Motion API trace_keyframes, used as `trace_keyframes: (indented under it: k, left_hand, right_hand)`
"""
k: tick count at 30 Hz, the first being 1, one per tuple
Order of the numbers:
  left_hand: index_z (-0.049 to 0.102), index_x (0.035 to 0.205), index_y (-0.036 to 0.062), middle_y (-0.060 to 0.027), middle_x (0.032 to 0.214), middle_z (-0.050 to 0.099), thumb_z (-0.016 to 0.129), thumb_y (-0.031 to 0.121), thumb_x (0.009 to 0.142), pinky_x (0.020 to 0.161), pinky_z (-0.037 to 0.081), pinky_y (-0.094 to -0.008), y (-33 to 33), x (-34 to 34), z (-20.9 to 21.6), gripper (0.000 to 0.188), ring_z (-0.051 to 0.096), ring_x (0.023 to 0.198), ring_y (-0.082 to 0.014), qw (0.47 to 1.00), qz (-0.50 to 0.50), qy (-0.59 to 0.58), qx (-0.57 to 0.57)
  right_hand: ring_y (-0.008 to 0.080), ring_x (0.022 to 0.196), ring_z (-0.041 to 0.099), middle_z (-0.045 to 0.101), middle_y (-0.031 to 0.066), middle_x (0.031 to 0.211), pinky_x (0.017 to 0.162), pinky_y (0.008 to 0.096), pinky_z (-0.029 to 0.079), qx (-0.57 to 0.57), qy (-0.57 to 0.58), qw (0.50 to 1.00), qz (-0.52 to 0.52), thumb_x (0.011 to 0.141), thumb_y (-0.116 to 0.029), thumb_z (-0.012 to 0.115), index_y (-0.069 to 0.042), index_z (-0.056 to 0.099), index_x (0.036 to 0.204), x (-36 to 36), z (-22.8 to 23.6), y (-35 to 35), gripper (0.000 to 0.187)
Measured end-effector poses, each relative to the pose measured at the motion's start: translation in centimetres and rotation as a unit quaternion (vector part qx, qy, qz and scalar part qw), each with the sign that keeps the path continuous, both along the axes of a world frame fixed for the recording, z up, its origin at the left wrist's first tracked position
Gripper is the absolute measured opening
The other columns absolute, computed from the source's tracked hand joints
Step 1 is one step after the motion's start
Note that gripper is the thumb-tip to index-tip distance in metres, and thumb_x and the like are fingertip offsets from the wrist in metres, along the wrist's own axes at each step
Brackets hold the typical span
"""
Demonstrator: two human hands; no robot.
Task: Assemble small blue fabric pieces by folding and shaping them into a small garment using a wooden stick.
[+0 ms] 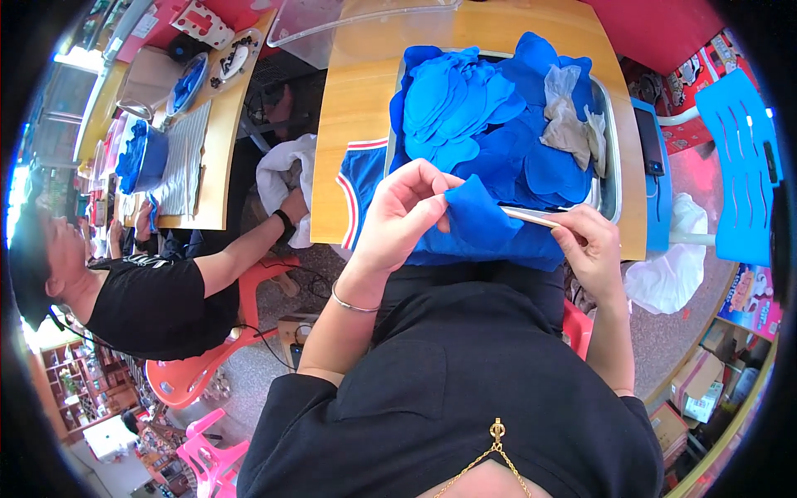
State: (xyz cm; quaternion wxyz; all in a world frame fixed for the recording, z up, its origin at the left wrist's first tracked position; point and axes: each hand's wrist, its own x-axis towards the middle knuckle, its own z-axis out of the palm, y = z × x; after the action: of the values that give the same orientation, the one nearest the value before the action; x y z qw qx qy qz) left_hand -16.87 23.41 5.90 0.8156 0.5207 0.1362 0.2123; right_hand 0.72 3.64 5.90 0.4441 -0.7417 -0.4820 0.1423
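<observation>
My left hand (405, 217) pinches a blue, petal-shaped piece of cloth (481, 217) in front of my lap. In the fingers of my right hand (591, 242) is a thin, pale tool with a tan handle (535, 218); its tip meets the piece's right edge. Whether it is a stick or a blade, I cannot tell. Just beyond both hands stands a metal tray (614, 158), heaped with similar pieces: a brighter blue stack (452, 100) at the left and darker ones (519, 162) around it. Crumpled beige scraps (564, 120) lie on top at the right.
The tray rests on a wooden table (349, 116), beside blue cloth with red-white trim (369, 178). A clear plastic box (332, 29) sits at the far edge. Left, a seated person (166, 290) works at another table (217, 158). A blue chair (739, 158) stands right.
</observation>
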Motion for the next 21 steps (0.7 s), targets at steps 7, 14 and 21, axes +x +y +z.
trace_keyframes:
  k: [7, 14, 21]
  left_hand:
    - [0.051, 0.087, 0.0032, -0.0073, 0.085, 0.06, 0.054, 0.003, 0.085, 0.052, 0.042, -0.0165, -0.6, 0.2, 0.5, 0.003, 0.053, 0.059, -0.0049, 1.0, -0.006, 0.025, -0.013]
    - [0.05, 0.095, 0.0013, -0.0048, 0.078, 0.06, 0.058, 0.006, 0.086, 0.054, 0.046, -0.0173, -1.9, 0.9, 0.9, 0.013, 0.061, 0.065, -0.0084, 1.0, 0.026, -0.009, -0.006]
    - [0.054, 0.097, 0.0001, -0.0054, 0.08, 0.063, 0.068, 0.001, 0.078, 0.058, 0.049, -0.0181, -2.7, 1.4, 2.0, 0.023, 0.062, 0.067, -0.0081, 0.989, 0.084, 0.052, 0.113]
  right_hand:
    - [0.0143, 0.059, 0.053, 0.057, 0.0057, 0.068, 0.052, 0.0255, 0.04, 0.023, -0.013, 0.999, 0.036, 0.075, -0.005, 0.066, -0.005, 0.069, 0.09, -0.3, 0.1, 0.7, 0.015]
    - [0.0183, 0.059, 0.053, 0.058, 0.0085, 0.069, 0.054, 0.0271, 0.041, 0.024, 0.003, 0.999, 0.049, 0.078, -0.003, 0.062, -0.003, 0.067, 0.094, -1.5, -0.1, 1.9, 0.017]
    - [0.0184, 0.058, 0.052, 0.057, 0.0088, 0.068, 0.054, 0.0278, 0.039, 0.043, 0.055, 0.997, 0.046, 0.08, -0.003, 0.06, -0.002, 0.066, 0.095, -2.1, -0.8, 2.1, 0.016]
